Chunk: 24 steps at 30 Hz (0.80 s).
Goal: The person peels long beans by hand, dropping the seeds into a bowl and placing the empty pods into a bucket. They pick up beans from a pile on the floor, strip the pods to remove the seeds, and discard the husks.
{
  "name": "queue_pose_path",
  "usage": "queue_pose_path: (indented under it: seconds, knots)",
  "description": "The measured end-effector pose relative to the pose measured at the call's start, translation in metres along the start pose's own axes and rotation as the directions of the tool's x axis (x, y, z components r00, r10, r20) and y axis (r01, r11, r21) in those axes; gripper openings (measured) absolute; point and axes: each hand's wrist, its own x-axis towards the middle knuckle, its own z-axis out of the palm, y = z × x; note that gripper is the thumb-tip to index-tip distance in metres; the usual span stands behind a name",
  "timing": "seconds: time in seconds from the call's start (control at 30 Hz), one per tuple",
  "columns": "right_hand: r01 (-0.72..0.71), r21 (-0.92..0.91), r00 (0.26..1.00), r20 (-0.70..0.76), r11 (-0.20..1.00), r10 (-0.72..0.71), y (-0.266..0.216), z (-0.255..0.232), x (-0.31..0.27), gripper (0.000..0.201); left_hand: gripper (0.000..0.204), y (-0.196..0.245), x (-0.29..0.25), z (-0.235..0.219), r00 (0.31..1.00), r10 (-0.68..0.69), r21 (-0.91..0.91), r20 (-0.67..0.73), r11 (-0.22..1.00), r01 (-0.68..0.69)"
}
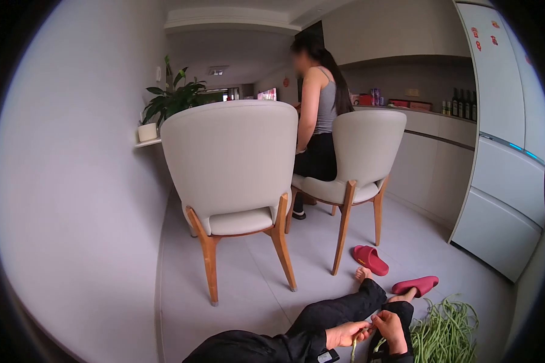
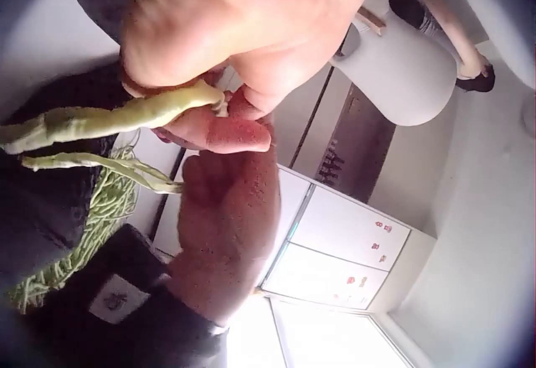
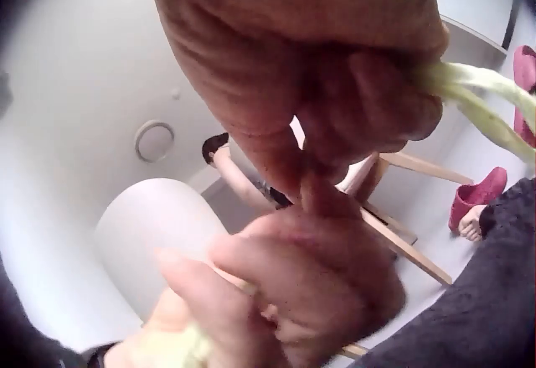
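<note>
My left hand [image 1: 347,334] and right hand [image 1: 391,330] meet over my dark-trousered legs, fingertips right at each other. A pale long bean [image 2: 126,118] is pinched by the left hand, its broken-looking tip between thumb and fingers in the left wrist view. The right hand's curled fingers grip long bean pieces [image 3: 481,104], which trail out past the little-finger side in the right wrist view. What lies between the two sets of fingertips is hidden. Beside my right leg, a heap of long green beans [image 1: 445,334] lies on the floor.
Two red slippers [image 1: 370,260] are at my feet, one on a foot, the other off. Ahead stand two cream chairs [image 1: 229,163] with wooden legs; a person [image 1: 326,103] sits on the right one. A white wall [image 1: 85,181] runs along the left, a fridge [image 1: 496,199] at right.
</note>
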Motion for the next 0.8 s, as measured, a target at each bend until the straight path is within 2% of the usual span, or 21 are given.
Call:
queue_pose_path:
  seconds: [0.07, 0.13, 0.17, 0.2, 0.27, 0.33, 0.4, 0.47, 0.5, 0.53, 0.63, 0.67, 0.7, 0.73, 0.77, 0.8]
  knots:
    - [0.049, -0.154, 0.999, 0.013, 0.987, -0.048, -0.013, -0.005, -0.008, 0.027, 0.019, -0.009, -0.003, 0.0, 1.0, 0.025, 0.049, -0.011, 0.998, -0.024]
    - [0.059, -0.163, 0.998, -0.023, 0.985, -0.063, -0.018, -0.003, -0.012, 0.028, 0.016, -0.015, -0.01, 0.009, 0.995, 0.1, 0.252, 0.029, 0.962, -0.104]
    - [0.056, -0.164, 0.992, -0.105, 0.985, -0.074, -0.023, -0.004, -0.014, 0.029, 0.017, -0.016, -0.013, 0.013, 0.991, 0.123, 0.335, 0.061, 0.932, -0.137]
    - [0.052, -0.161, 0.979, -0.189, 0.986, -0.082, -0.025, -0.003, -0.017, 0.03, 0.017, -0.017, -0.012, 0.012, 0.991, 0.12, 0.336, 0.061, 0.932, -0.134]
    - [0.048, -0.163, 0.975, -0.207, 0.985, -0.082, -0.018, 0.0, -0.015, 0.031, 0.021, -0.018, -0.011, 0.01, 0.998, 0.058, 0.312, 0.024, 0.948, -0.063]
    - [0.117, -0.152, 0.962, -0.228, 0.981, -0.15, -0.006, 0.002, -0.016, 0.029, 0.02, -0.023, -0.016, 0.018, 0.996, 0.085, 0.302, 0.018, 0.949, -0.087]
    - [0.097, -0.087, 0.968, -0.224, 0.992, -0.114, -0.001, 0.0, -0.02, 0.026, 0.019, -0.026, -0.018, 0.022, 0.995, 0.102, 0.288, 0.004, 0.953, -0.099]
    - [0.039, -0.082, 0.99, -0.129, 0.996, -0.05, -0.011, -0.005, -0.027, 0.025, 0.017, -0.027, -0.014, 0.019, 0.981, 0.182, 0.325, 0.067, 0.926, -0.194]
    - [0.052, -0.009, 0.994, -0.095, 0.999, -0.052, -0.013, -0.007, -0.031, 0.022, 0.015, -0.029, -0.013, 0.018, 0.974, 0.204, 0.345, 0.1, 0.911, -0.227]
    - [0.07, 0.173, 0.996, -0.059, 0.982, -0.061, -0.015, -0.007, -0.034, 0.02, 0.014, -0.03, -0.017, 0.02, 0.969, 0.213, 0.355, 0.129, 0.902, -0.246]
    - [0.168, 0.019, 0.984, -0.061, 0.986, -0.167, -0.019, -0.02, -0.034, 0.022, 0.012, -0.03, -0.021, 0.024, 0.97, 0.203, 0.38, 0.135, 0.893, -0.24]
    - [0.148, -0.02, 0.988, -0.037, 0.989, -0.149, -0.021, -0.025, -0.034, 0.021, 0.011, -0.027, -0.023, 0.026, 0.978, 0.163, 0.348, 0.134, 0.916, -0.2]
    - [0.21, -0.004, 0.976, -0.053, 0.978, -0.21, -0.025, -0.027, -0.035, 0.021, 0.009, -0.022, -0.029, 0.034, 0.986, 0.059, 0.321, 0.158, 0.941, -0.107]
    - [0.181, 0.053, 0.982, -0.061, 0.982, -0.178, -0.028, -0.031, -0.039, 0.022, 0.008, -0.017, -0.031, 0.039, 0.983, 0.009, 0.325, 0.185, 0.943, -0.069]
    - [0.132, 0.0, 0.991, -0.012, 0.991, -0.132, -0.028, -0.04, -0.04, 0.021, 0.009, -0.012, -0.028, 0.035, 0.977, -0.033, 0.389, 0.209, 0.92, -0.052]
    - [0.177, -0.028, 0.983, -0.037, 0.984, -0.178, -0.028, -0.042, -0.043, 0.021, 0.012, -0.014, -0.029, 0.036, 0.99, 0.059, 0.48, 0.132, 0.87, -0.115]
